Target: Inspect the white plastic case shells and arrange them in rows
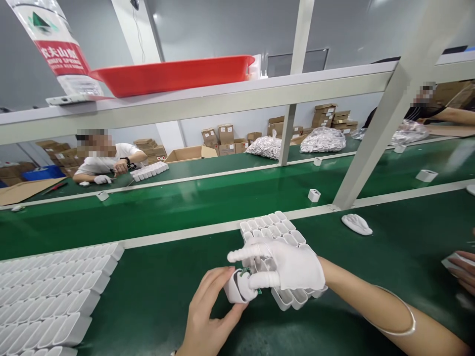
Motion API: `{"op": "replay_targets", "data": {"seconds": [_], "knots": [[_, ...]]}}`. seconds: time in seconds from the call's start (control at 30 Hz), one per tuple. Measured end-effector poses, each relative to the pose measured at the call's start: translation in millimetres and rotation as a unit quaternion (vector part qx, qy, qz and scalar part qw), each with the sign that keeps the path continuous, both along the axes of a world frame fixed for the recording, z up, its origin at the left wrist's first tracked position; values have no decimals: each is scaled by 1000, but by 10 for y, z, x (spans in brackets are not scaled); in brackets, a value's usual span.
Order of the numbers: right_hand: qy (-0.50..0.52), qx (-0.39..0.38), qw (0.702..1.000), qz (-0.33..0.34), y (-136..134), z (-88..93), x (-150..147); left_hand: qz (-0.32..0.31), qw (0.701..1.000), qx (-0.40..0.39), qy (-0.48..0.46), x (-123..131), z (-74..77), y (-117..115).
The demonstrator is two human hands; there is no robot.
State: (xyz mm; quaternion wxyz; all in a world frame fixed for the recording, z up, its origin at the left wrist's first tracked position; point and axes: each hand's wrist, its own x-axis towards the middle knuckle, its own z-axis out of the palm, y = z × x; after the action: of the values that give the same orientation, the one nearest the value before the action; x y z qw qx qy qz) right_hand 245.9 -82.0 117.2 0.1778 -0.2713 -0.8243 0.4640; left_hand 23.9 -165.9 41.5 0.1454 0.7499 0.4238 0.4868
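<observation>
Two hands meet at a small white housing [231,292] above the green tabletop [148,301].
The bare left hand [208,312] pinches the housing between thumb and fingers, while the white-gloved right hand [295,266] has one finger stretched out and another touching the housing's open end, near a green piece [245,271]; whether it grips anything, I cannot tell. Open white cases [285,299] stand grouped beneath the glove, and more rows [70,329] stand on the left.

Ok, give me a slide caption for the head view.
Bare left hand holds a white casing, gloved right hand close against it.
</observation>
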Motion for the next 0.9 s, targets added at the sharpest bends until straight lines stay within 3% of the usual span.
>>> {"op": "replay_targets", "data": {"seconds": [0.13,0.27,0.5,0.77,0.9], "knots": [[16,-131,990,44,40,-138,-71,-9,1000,5,-17,6,-19,-13],[62,-266,956,105,9,-224,-181,-27,999,24,-27,-2,-46,-8],[166,-280,936,130,-89,-269,-253,-36,996,19,-83,59,-30,-18],[159,-301,938,72,-155,-251,-284,10,992,-3,-128,161,-40,-86],[120,-270,955,28,-133,-246,-255,33,988,-41,-142,153,-12,-95]]}}
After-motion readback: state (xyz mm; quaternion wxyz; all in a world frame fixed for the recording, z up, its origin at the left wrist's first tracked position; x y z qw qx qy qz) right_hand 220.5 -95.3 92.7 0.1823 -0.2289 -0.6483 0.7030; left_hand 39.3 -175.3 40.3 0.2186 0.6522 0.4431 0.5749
